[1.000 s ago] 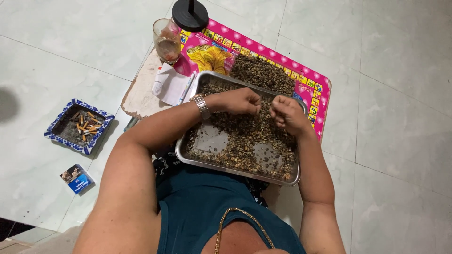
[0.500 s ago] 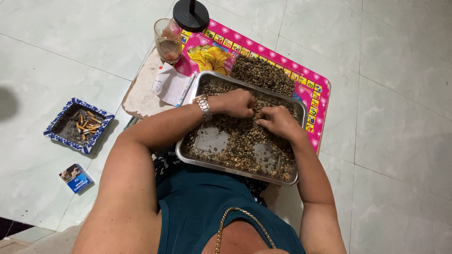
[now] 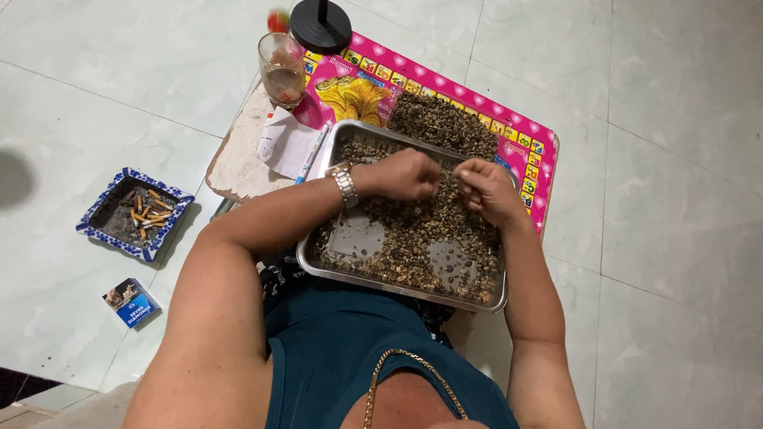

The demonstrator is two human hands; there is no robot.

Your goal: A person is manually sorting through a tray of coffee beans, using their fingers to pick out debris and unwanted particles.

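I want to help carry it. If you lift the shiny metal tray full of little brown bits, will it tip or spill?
Probably stiff: the metal tray looks rigid with a raised rim. The small brown pieces lie loose, so they would likely slide to one side if it tilts. It seems to jut past the pink board, so it might tip easily.
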